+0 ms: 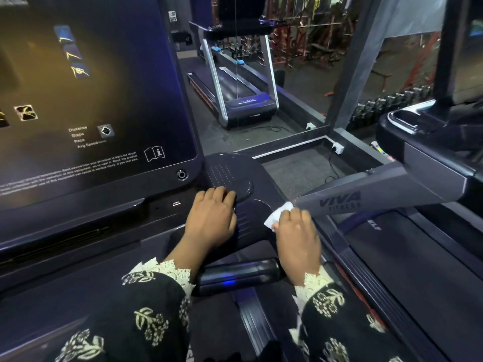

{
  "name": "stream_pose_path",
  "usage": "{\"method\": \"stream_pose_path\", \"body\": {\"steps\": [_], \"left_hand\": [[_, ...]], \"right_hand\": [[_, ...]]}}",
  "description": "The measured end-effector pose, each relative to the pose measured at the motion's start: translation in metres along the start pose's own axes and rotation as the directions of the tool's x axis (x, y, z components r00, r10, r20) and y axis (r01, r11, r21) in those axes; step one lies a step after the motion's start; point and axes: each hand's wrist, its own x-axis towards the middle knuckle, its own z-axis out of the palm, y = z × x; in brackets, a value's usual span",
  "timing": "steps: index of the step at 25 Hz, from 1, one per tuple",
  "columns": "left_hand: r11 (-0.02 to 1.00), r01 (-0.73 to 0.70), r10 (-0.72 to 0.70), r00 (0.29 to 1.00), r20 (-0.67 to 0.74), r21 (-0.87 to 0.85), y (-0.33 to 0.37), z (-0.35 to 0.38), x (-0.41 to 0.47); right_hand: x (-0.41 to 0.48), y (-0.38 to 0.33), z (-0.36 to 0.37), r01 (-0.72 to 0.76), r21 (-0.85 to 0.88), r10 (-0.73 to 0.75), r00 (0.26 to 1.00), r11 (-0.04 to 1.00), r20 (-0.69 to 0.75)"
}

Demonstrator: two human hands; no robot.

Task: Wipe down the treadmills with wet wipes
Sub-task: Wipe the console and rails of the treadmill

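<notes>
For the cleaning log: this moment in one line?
left hand rests on console | right hand holds wet wipe against console | wiping

The left hand (213,216) rests flat on the dark treadmill console (248,226), its fingertips at the near edge of a round dimpled tray (226,173). Just to its right, the right hand (296,232) grips a white wet wipe (277,214) against the console's right edge, beside a grey upright (366,199) lettered VIVA. A large dark screen (91,100) fills the left. Near the wrists lies a glossy black handgrip (237,276) with a blue glint. Both sleeves (146,314) are black, flower-printed and lace-cuffed. Another treadmill (235,87) stands far off.
</notes>
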Motion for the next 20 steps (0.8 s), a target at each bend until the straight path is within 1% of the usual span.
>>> {"method": "stream_pose_path", "body": {"steps": [2, 4, 5, 6, 7, 8, 9, 12, 14, 16, 17, 20], "left_hand": [[0.999, 0.017, -0.016, 1.000, 0.024, -0.045, 0.012, 0.006, 0.002], [0.999, 0.013, -0.010, 0.998, 0.061, -0.052, 0.020, 0.011, 0.005], [0.998, 0.008, -0.004, 0.997, 0.075, -0.059, 0.022, 0.013, 0.007], [0.998, 0.011, -0.007, 0.997, 0.079, -0.058, 0.023, 0.015, 0.009], [0.999, 0.016, -0.013, 0.997, 0.073, -0.051, 0.024, 0.016, 0.010], [0.999, 0.022, -0.019, 0.998, 0.065, -0.046, 0.026, 0.018, 0.009], [0.999, 0.029, -0.026, 0.998, 0.062, -0.045, 0.028, 0.020, 0.008], [0.998, 0.046, -0.042, 0.996, 0.081, -0.042, 0.031, 0.026, 0.005], [0.997, 0.053, -0.050, 0.997, 0.055, -0.050, 0.032, 0.026, 0.006], [0.997, 0.046, -0.045, 0.999, 0.028, -0.059, 0.030, 0.027, 0.007], [0.998, 0.041, -0.040, 0.999, 0.022, -0.055, 0.029, 0.028, 0.008], [0.999, 0.031, -0.031, 1.000, 0.001, -0.044, 0.028, 0.031, 0.007]], "right_hand": [[-0.021, 0.008, 0.000, -0.042, -0.030, 0.043, 0.999, 0.999, 0.025], [-0.011, 0.006, 0.003, -0.011, -0.110, 0.022, 0.995, 0.994, 0.099], [0.004, 0.003, 0.004, -0.031, -0.064, 0.040, 0.988, 0.997, 0.149], [0.023, -0.001, 0.003, -0.115, 0.023, 0.110, 0.981, 0.993, 0.160], [0.045, 0.003, 0.001, -0.129, 0.083, 0.115, 0.981, 0.988, 0.154], [0.057, 0.012, 0.007, -0.108, 0.121, 0.089, 0.985, 0.987, 0.149], [0.065, 0.021, 0.013, -0.088, 0.134, 0.068, 0.987, 0.987, 0.148], [0.052, 0.052, 0.011, -0.171, 0.195, 0.119, 0.961, 0.966, 0.250], [0.037, 0.068, 0.004, -0.217, 0.217, 0.132, 0.928, 0.952, 0.347], [0.042, 0.072, 0.003, -0.231, 0.216, 0.119, 0.894, 0.949, 0.432], [0.052, 0.070, 0.004, -0.214, 0.222, 0.097, 0.892, 0.951, 0.442], [0.086, 0.054, 0.017, -0.184, 0.339, 0.048, 0.927, 0.923, 0.372]]}}
